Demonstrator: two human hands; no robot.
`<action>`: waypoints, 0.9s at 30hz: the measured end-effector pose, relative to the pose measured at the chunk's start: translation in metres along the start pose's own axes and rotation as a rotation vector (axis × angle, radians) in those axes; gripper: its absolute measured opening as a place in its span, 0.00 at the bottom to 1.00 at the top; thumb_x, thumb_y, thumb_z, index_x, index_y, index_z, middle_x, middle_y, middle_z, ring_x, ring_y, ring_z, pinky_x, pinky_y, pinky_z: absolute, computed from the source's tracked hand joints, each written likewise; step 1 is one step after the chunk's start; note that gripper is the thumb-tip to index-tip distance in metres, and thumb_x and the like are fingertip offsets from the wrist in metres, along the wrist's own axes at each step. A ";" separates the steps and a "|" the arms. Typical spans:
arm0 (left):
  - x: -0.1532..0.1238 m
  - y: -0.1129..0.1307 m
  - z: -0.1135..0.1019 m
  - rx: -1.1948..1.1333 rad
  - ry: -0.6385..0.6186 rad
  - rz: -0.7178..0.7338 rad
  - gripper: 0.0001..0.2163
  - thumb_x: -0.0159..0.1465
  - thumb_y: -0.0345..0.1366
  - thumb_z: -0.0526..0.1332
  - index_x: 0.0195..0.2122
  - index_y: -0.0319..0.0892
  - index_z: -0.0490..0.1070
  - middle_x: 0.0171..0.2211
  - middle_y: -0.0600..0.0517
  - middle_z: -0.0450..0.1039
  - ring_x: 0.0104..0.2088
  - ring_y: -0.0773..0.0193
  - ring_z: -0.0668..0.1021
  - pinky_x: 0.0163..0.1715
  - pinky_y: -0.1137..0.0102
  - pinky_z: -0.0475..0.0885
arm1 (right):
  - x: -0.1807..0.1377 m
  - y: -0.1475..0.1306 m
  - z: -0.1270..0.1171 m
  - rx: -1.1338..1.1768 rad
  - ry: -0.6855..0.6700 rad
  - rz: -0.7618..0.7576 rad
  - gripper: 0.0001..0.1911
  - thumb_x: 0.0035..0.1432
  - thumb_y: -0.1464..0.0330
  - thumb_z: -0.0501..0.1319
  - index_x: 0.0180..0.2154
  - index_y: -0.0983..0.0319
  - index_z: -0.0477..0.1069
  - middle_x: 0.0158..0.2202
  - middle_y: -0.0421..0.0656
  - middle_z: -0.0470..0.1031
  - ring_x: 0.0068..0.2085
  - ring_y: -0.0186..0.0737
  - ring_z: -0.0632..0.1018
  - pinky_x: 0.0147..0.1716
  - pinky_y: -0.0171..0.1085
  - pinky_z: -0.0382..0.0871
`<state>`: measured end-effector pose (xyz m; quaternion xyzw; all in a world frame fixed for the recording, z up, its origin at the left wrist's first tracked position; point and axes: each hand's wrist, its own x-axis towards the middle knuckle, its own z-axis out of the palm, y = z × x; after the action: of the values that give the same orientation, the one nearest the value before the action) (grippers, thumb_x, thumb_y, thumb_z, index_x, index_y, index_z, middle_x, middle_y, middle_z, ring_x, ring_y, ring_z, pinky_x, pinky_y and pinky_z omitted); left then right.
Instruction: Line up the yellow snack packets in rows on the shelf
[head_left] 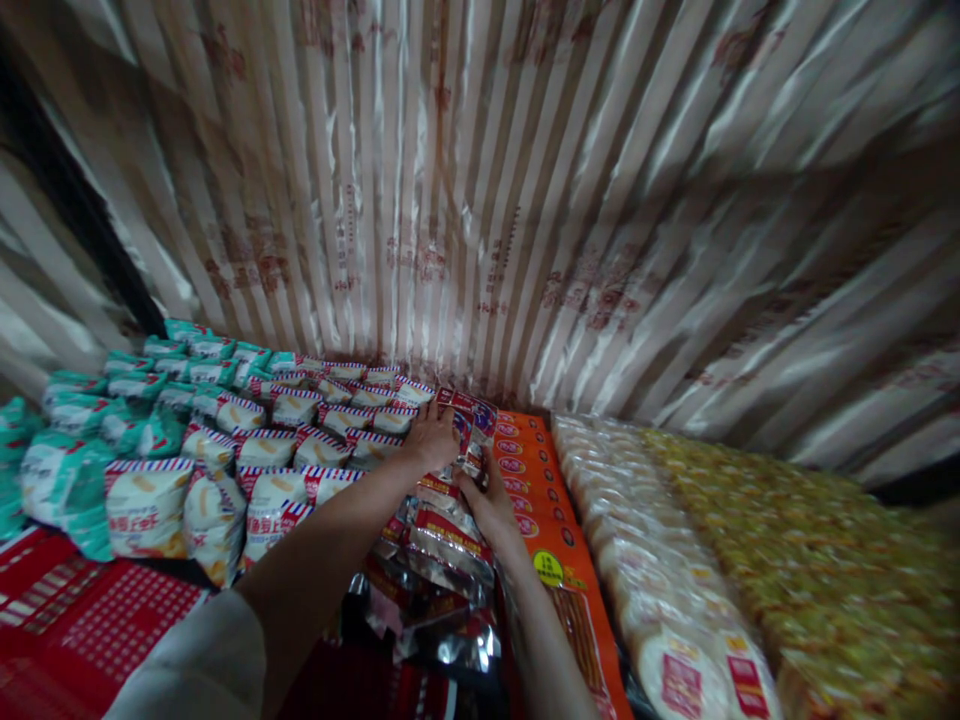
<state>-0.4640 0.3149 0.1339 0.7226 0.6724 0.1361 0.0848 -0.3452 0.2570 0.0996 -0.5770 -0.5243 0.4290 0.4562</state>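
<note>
My left hand lies on the left edge of a row of dark red and silver snack packets, its fingers stretched out and apart over the far end. On the right side of that row, my right hand has its thumb and fingers around a dark red snack packet, which is partly covered by both hands. White packets with blue-and-red striped tops stand in rows beside my left forearm. Orange packets lie overlapped just right of my right hand.
Teal packets fill the far left, behind a red perforated crate. To the right are rows of clear-wrapped round pale cakes and yellow-green wrapped food. A crinkled striped plastic sheet hangs behind everything.
</note>
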 end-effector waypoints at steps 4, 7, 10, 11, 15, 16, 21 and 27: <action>0.000 0.001 0.001 -0.014 0.004 0.001 0.22 0.64 0.36 0.45 0.58 0.37 0.56 0.62 0.41 0.55 0.61 0.54 0.61 0.57 0.58 0.60 | 0.000 -0.001 0.000 -0.003 -0.007 0.003 0.45 0.43 0.54 0.61 0.60 0.66 0.56 0.61 0.49 0.60 0.61 0.49 0.61 0.60 0.43 0.55; 0.002 0.000 0.002 -0.016 -0.013 -0.003 0.24 0.64 0.35 0.44 0.60 0.34 0.52 0.62 0.40 0.54 0.62 0.56 0.58 0.58 0.61 0.58 | -0.001 -0.005 0.000 0.005 -0.004 -0.005 0.43 0.43 0.55 0.61 0.60 0.65 0.57 0.60 0.48 0.62 0.60 0.50 0.63 0.59 0.44 0.56; 0.005 -0.002 0.003 -0.011 -0.044 -0.007 0.25 0.63 0.35 0.44 0.61 0.32 0.50 0.62 0.39 0.54 0.62 0.57 0.58 0.58 0.63 0.57 | -0.002 -0.007 0.000 -0.005 -0.013 -0.002 0.44 0.43 0.55 0.61 0.60 0.65 0.57 0.60 0.49 0.61 0.60 0.50 0.63 0.59 0.44 0.56; 0.006 -0.002 0.003 -0.011 -0.048 -0.005 0.25 0.63 0.35 0.44 0.61 0.33 0.51 0.62 0.39 0.55 0.62 0.57 0.58 0.58 0.63 0.58 | -0.002 -0.007 0.000 -0.011 -0.017 0.002 0.44 0.43 0.54 0.61 0.60 0.66 0.56 0.60 0.49 0.60 0.61 0.50 0.62 0.59 0.44 0.56; 0.007 -0.003 0.006 0.000 -0.045 0.020 0.24 0.64 0.36 0.45 0.61 0.37 0.52 0.63 0.43 0.54 0.63 0.55 0.56 0.59 0.59 0.56 | -0.001 -0.004 0.000 -0.026 -0.009 0.014 0.44 0.43 0.54 0.61 0.60 0.65 0.56 0.61 0.50 0.59 0.61 0.49 0.62 0.59 0.43 0.55; 0.006 -0.002 0.008 0.008 -0.042 0.027 0.24 0.64 0.36 0.45 0.61 0.38 0.52 0.63 0.43 0.54 0.63 0.55 0.55 0.59 0.59 0.55 | -0.001 -0.003 0.000 -0.034 -0.001 0.016 0.44 0.43 0.55 0.61 0.60 0.66 0.56 0.61 0.50 0.59 0.61 0.49 0.62 0.59 0.43 0.55; 0.004 0.001 0.011 0.034 -0.023 0.025 0.24 0.64 0.36 0.44 0.61 0.34 0.51 0.63 0.41 0.52 0.63 0.54 0.55 0.60 0.58 0.55 | 0.000 0.002 0.001 -0.045 0.033 0.008 0.42 0.44 0.56 0.61 0.59 0.67 0.58 0.61 0.52 0.59 0.61 0.49 0.61 0.59 0.44 0.54; 0.004 0.001 0.009 0.016 -0.017 -0.021 0.24 0.63 0.35 0.45 0.60 0.34 0.52 0.61 0.41 0.57 0.61 0.57 0.60 0.58 0.62 0.58 | 0.000 0.002 0.003 -0.004 0.052 -0.010 0.41 0.43 0.56 0.62 0.59 0.65 0.59 0.59 0.49 0.62 0.60 0.48 0.64 0.58 0.42 0.57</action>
<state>-0.4604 0.3195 0.1260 0.7172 0.6803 0.1239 0.0862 -0.3474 0.2572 0.0970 -0.5864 -0.5160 0.4103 0.4707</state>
